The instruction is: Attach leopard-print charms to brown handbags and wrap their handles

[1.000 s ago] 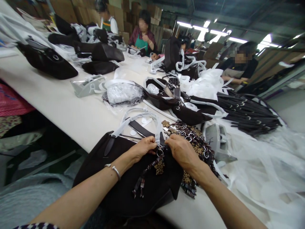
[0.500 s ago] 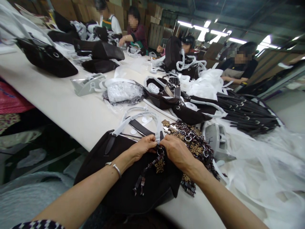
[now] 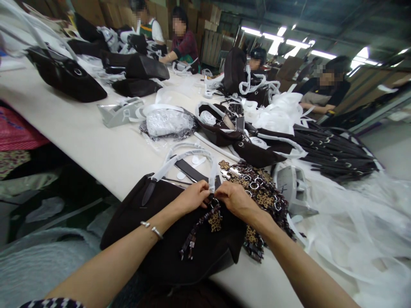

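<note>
A dark brown handbag point(image 3: 180, 239) lies before me at the table's edge, its white-wrapped handle point(image 3: 210, 164) standing up. My left hand point(image 3: 196, 196) is closed with thumb and fingers pinching the handle's lower end. From the other side, my right hand point(image 3: 233, 197) is closed on the same spot, fingertips bent inward. Just below both hands hangs a bag charm point(image 3: 215, 221) with a metal ring, a leopard-print piece and beaded tassels, resting against the bag front. The fingers partly hide where ring and handle meet. Right of the bag lies a pile of similar charms point(image 3: 265, 199).
A grey tape dispenser point(image 3: 290, 188) stands beyond the charms, another point(image 3: 120, 112) at far left. More dark bags point(image 3: 253, 149) and a plastic-wrapped bundle point(image 3: 170, 122) cover the middle. Black straps point(image 3: 334, 147) and white wrapping point(image 3: 362, 239) lie right. Several co-workers sit across the table point(image 3: 105, 158).
Both hands stay at the handle's lower end, with small finger shifts; the right fingers bend slightly more. The view has moved slightly. The charm hangs in nearly the same place.
</note>
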`<state>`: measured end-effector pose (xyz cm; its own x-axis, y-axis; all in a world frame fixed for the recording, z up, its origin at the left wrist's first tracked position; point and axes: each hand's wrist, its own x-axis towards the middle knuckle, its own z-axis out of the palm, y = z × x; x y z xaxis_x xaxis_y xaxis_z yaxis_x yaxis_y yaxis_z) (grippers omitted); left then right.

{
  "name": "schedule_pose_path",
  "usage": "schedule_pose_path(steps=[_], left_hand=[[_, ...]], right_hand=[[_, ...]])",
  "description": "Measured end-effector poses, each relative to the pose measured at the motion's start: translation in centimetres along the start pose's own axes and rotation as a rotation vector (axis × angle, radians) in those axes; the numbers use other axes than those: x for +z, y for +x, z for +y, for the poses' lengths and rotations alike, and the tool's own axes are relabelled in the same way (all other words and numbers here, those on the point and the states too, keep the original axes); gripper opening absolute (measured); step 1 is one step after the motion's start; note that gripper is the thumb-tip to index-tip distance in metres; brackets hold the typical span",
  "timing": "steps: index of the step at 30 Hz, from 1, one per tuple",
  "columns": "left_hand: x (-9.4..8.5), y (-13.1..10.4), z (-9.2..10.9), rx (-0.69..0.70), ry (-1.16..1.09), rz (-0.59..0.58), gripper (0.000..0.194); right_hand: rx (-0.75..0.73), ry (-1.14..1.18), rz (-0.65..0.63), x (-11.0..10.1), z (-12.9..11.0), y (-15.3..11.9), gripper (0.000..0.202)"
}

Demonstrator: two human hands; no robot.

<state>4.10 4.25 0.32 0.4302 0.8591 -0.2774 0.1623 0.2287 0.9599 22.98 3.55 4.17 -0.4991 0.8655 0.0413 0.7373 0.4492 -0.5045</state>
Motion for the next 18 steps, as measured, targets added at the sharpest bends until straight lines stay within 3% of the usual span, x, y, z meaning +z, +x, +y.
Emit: schedule_pose_path(steps=[4, 8, 18], left_hand=[[-0.8, -1.4, 0.7, 0.036, 0.329, 0.036, 0.010], [-0.3, -1.9, 1.3, 0.025, 0.788, 0.087, 0.019], [0.8, -1.5, 0.8, 0.010, 0.843, 0.103, 0.017]], right_hand=[[0.009, -0.012, -0.014, 0.3, -0.2, -0.1, 0.020], [0.017, -0.026, -0.001, 0.5, -0.1, -0.2, 0.019], [0.014, -0.049, 0.040, 1.0, -0.3, -0.9, 0.018]])
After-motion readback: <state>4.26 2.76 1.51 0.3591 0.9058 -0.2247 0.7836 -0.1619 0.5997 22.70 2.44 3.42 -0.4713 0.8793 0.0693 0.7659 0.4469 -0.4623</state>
